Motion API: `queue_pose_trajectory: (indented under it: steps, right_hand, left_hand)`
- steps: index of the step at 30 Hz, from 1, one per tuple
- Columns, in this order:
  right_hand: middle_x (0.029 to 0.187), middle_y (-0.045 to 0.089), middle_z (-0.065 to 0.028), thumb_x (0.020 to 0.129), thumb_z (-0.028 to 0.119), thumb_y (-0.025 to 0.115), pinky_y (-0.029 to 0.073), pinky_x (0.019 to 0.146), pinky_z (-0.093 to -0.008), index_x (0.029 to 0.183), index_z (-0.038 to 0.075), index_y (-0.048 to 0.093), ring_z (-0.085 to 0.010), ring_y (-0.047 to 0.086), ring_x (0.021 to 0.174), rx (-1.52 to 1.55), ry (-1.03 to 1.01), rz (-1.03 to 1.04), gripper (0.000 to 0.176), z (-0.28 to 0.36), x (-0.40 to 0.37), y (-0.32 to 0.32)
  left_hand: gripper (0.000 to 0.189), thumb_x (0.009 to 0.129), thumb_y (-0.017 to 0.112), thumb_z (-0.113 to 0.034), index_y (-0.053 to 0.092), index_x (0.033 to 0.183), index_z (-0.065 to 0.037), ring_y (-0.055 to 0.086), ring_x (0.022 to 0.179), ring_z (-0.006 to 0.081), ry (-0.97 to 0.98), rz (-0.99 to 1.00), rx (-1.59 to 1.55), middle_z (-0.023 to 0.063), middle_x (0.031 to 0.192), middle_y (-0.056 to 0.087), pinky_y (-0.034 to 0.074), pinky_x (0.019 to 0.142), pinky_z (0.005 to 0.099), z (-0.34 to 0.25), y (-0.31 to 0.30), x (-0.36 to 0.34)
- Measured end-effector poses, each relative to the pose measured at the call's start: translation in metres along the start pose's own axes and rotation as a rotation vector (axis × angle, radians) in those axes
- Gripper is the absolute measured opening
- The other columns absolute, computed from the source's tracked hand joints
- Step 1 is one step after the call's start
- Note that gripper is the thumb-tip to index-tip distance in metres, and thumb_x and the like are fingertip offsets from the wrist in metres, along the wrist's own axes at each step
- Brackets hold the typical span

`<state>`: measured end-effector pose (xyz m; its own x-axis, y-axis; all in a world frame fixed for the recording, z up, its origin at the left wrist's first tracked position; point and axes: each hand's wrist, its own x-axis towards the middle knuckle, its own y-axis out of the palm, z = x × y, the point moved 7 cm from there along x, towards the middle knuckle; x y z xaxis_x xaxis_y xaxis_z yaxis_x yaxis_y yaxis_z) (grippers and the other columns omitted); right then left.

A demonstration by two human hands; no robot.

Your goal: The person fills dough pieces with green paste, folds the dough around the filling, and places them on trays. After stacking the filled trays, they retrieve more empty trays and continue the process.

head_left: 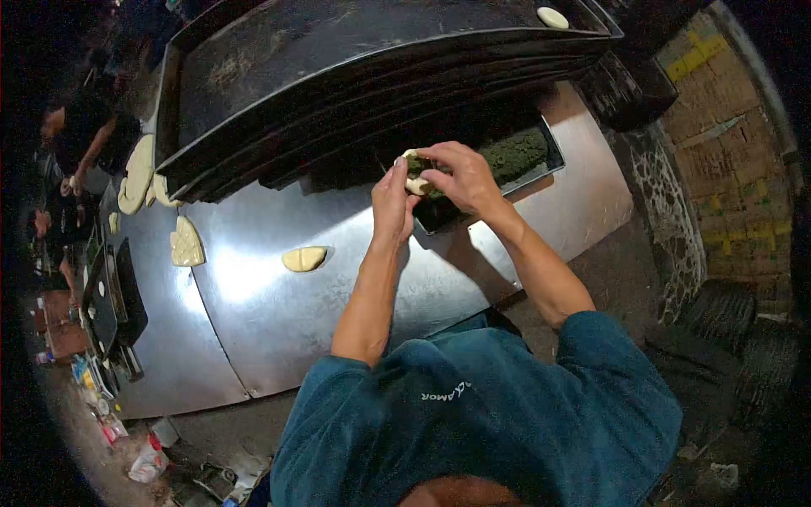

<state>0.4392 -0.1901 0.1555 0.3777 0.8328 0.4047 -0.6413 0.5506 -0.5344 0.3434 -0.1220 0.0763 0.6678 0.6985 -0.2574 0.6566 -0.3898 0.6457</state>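
Observation:
Between my two hands is a piece of pale dough [414, 184] with dark green filling [416, 166] in its middle. My left hand [392, 203] supports it from the left, fingers curled around its edge. From the right, my right hand [460, 177] grips the dough's rim with thumb and fingers. Under and beside my right hand lies a metal tray [553, 152] heaped with green filling [517, 159]. A cut piece of dough [304, 258] rests on the metal table [338, 296], left of my forearms.
A stack of black baking trays [338, 63] rises at the table's far side, with one dough round [552, 18] on top. More dough [186, 242] lies at left. Other people [89, 144] work at far left. Cardboard boxes [726, 144] stand at right.

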Motion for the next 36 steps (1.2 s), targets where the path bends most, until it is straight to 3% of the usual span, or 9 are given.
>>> queue_pose_trajectory:
  steps: [6,10,14,15,20,24,30,34,36]
  right_hand:
    - [0.086,0.067,-0.0133,0.075,0.010,0.068,0.051,0.067,-0.0299,0.095,0.000,0.068,-0.0212,0.065,0.073,0.508,0.522,0.241,0.022,-0.096,0.004,0.004]
    - [0.118,0.058,-0.0154,0.070,-0.004,0.055,0.041,0.094,-0.0435,0.118,0.003,0.057,-0.0363,0.053,0.111,-0.612,-0.030,-0.005,0.049,-0.067,-0.004,-0.031]
    - [0.128,0.050,-0.0164,0.070,-0.004,0.049,0.028,0.099,-0.0598,0.127,0.004,0.048,-0.0409,0.041,0.122,-0.413,0.012,-0.017,0.057,-0.031,-0.038,0.017]
    - [0.124,0.054,-0.0179,0.073,-0.007,0.048,0.034,0.102,-0.0450,0.123,0.002,0.052,-0.0360,0.046,0.120,-0.491,0.060,-0.004,0.051,-0.035,-0.037,0.019]
    - [0.095,0.068,-0.0121,0.088,0.007,0.048,0.052,0.075,-0.0317,0.112,0.000,0.061,-0.0236,0.066,0.084,-0.076,0.283,-0.011,0.028,-0.086,0.004,-0.019]
    - [0.078,0.062,-0.0029,0.088,0.011,0.058,0.048,0.057,-0.0216,0.096,0.000,0.063,-0.0080,0.057,0.066,0.725,0.788,0.232,0.014,-0.106,-0.001,0.007]
    - [0.091,0.056,-0.0128,0.074,0.001,0.059,0.049,0.071,-0.0355,0.095,0.002,0.061,-0.0326,0.056,0.086,-0.245,-0.209,-0.114,0.022,0.018,-0.015,-0.017]
    - [0.094,0.056,-0.0112,0.069,-0.001,0.061,0.049,0.072,-0.0366,0.095,0.004,0.061,-0.0298,0.056,0.087,-0.375,-0.297,-0.028,0.026,0.064,-0.013,-0.025]
    - [0.092,0.060,-0.0091,0.069,-0.001,0.065,0.050,0.065,-0.0332,0.088,0.003,0.064,-0.0258,0.059,0.076,-0.193,-0.384,-0.012,0.020,0.095,-0.003,-0.031]
  left_hand:
    - [0.028,0.094,0.054,-0.021,0.059,0.108,0.002,0.062,0.082,0.0136,0.009,-0.039,0.093,0.0068,0.096,0.064,0.052,0.068,0.0255,0.022,-0.005,0.028]
    - [0.028,0.093,0.056,-0.022,0.060,0.108,0.001,0.063,0.083,0.0129,-0.033,-0.124,0.024,0.0060,0.096,0.064,0.052,0.068,0.0240,0.022,-0.001,0.026]
    - [0.026,0.090,0.060,-0.022,0.061,0.108,-0.003,0.061,0.080,0.0084,-0.012,-0.055,0.114,0.0023,0.095,0.065,0.049,0.063,0.0202,0.034,0.003,0.036]
    - [0.025,0.090,0.060,-0.019,0.061,0.108,-0.001,0.062,0.080,0.0103,-0.026,-0.059,0.121,0.0045,0.097,0.065,0.051,0.065,0.0217,0.039,-0.002,0.040]
    - [0.024,0.091,0.058,-0.015,0.059,0.110,0.000,0.064,0.083,0.0134,-0.070,-0.039,0.080,0.0063,0.098,0.065,0.053,0.070,0.0248,0.038,0.006,0.036]
    - [0.028,0.088,0.056,-0.005,0.055,0.114,0.004,0.066,0.080,0.0218,-0.027,0.108,0.198,0.0115,0.096,0.065,0.054,0.073,0.0281,0.035,0.019,0.035]
    - [0.047,0.089,0.047,0.002,0.039,0.135,0.002,0.056,0.084,0.0084,0.057,-0.002,0.132,0.0082,0.108,0.058,0.049,0.071,0.0239,0.025,0.028,0.022]
    - [0.053,0.094,0.044,-0.005,0.025,0.143,-0.003,0.056,0.087,0.0115,0.071,0.114,0.608,0.0089,0.116,0.056,0.048,0.077,0.0258,-0.021,0.037,-0.045]
    - [0.039,0.096,0.041,-0.009,0.042,0.134,-0.001,0.057,0.089,0.0136,0.235,0.035,0.729,0.0122,0.117,0.057,0.047,0.078,0.0282,-0.053,0.028,-0.067]
